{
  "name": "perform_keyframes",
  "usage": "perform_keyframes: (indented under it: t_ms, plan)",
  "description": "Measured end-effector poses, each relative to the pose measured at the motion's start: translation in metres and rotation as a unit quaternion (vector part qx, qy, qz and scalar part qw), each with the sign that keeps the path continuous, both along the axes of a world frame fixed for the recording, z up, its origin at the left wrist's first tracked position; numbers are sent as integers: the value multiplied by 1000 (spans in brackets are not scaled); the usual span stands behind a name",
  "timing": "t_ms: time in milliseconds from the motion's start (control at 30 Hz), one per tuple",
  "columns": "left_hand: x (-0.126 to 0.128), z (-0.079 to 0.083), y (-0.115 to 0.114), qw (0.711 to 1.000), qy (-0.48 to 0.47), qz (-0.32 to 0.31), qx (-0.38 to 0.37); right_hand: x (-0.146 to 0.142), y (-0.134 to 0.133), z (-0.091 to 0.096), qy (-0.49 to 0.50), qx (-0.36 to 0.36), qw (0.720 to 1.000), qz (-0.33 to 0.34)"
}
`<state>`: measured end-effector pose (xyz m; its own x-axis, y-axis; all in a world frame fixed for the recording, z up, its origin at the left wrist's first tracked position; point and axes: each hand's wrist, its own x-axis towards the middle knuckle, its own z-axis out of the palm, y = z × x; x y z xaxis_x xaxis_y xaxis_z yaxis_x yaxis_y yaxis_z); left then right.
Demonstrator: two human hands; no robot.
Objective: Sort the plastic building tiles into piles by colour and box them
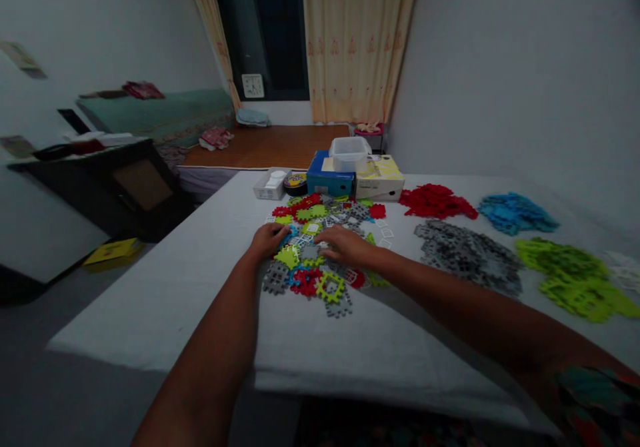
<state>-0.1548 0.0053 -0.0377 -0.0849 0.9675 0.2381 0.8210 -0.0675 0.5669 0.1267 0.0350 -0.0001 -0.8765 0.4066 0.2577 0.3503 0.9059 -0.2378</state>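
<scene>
A mixed heap of flat interlocking plastic tiles (320, 247) in red, green, grey, blue and white lies in the middle of the white table (175, 300). My left hand (269, 239) rests on the heap's left edge, fingers curled over a blue tile (290, 235). My right hand (343, 246) lies palm down on the heap's middle, fingers stretched flat over grey and white tiles. To the right lie sorted heaps: red tiles (435, 202), grey tiles (467, 255), blue tiles (515, 212) and green tiles (575, 277).
At the table's far edge stand a blue box (327, 180), a yellow-white box (383, 179) with a clear tub (350, 154) on top, a small white box (271, 184) and a round tin (296, 182). A dark cabinet (125, 184) stands left, a yellow box (113, 252) on the floor.
</scene>
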Motion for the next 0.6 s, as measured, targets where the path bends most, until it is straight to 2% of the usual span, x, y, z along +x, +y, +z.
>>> perform_keyframes:
  t_ms: [100,200,367,467,600]
  plan:
    - [2,3,-2,1000,-9,0,1,-16,-16,0,-48,23,999,8]
    - [2,4,-2,1000,-11,3,0,-23,-27,0,-106,63,992,-18]
    - [-2,3,-2,1000,-11,11,-15,-10,-32,9,-94,149,982,-74]
    - [-4,3,-2,1000,-12,7,-20,22,-23,24,-33,139,977,-159]
    - [-5,7,-2,1000,-3,12,-18,105,-7,46,59,83,941,-324]
